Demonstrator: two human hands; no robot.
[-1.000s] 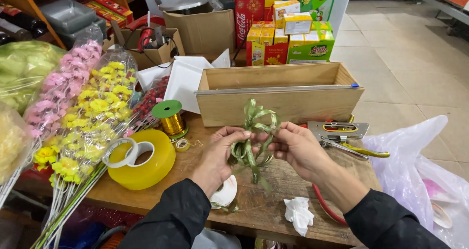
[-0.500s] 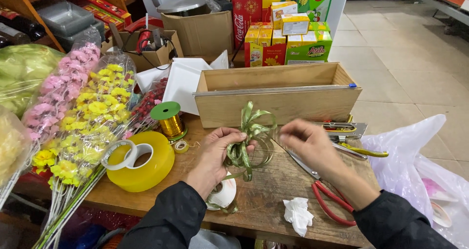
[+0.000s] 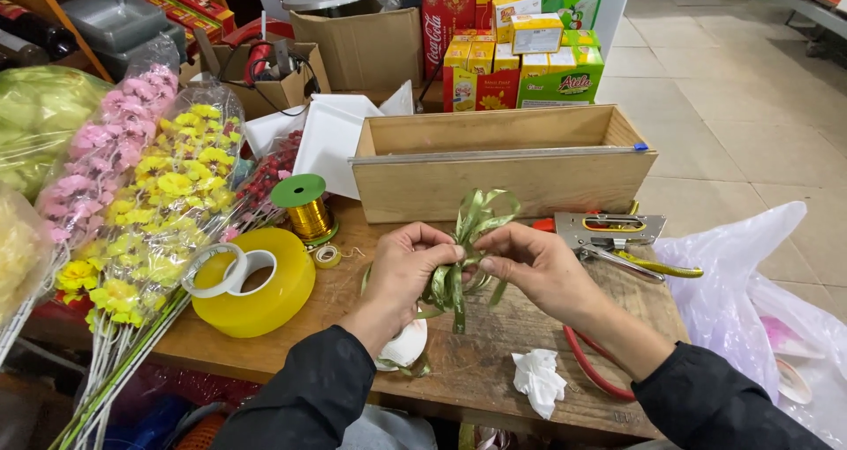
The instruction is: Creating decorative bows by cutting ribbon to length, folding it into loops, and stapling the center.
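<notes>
While my left hand (image 3: 408,265) and right hand (image 3: 532,265) pinch the green ribbon bow (image 3: 466,249) above the wooden table (image 3: 494,371), I judge a slackened pinch could unravel its loops

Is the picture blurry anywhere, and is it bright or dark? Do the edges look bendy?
Head view: bright, even light with only soft shadows under the left hand and right hand; the green ribbon bow they pinch looks sharp; the plastic round the fake flowers shines with glare; the wooden box bows slightly, a wide-lens bend; the far floor is a bit soft.
</notes>
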